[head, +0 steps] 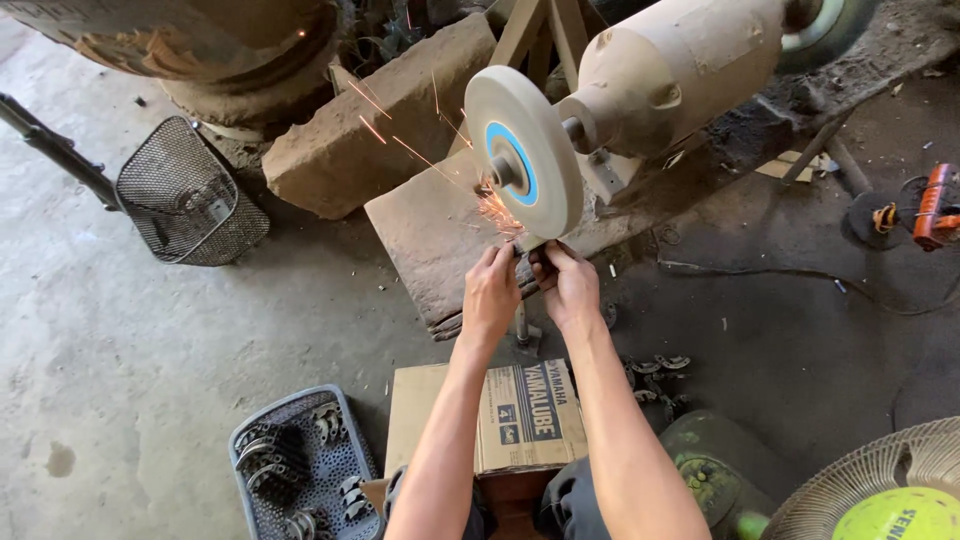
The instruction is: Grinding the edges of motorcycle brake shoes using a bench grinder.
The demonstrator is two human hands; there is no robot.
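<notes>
- A wire mesh basket [190,195] lies tipped on the concrete floor [110,340] at far left; nearer the person, a grey perforated tray [300,465] holds dark curved metal parts, well apart from the hands.
- A cardboard box [500,415] sits between the forearms, below the work.
- The left hand [490,290] is closed round a small metal workpiece [527,247], fingers curled tight from the left side.
- The workpiece is pressed to the lower edge of the grinding wheel [522,165], mostly hidden by both hands; sparks [495,210] fly up and left; it looks stiff, small and hard, likely warming at the contact; a grip well back from the wheel, pinched from both sides, seems soundest, since a small piece could snatch or slip.
- The right hand [568,285] is closed on the same piece from the right, touching the left hand.
- The bench grinder motor [680,65] stands above; an orange tool [935,205] lies far right, a fan guard [880,490] at lower right.
</notes>
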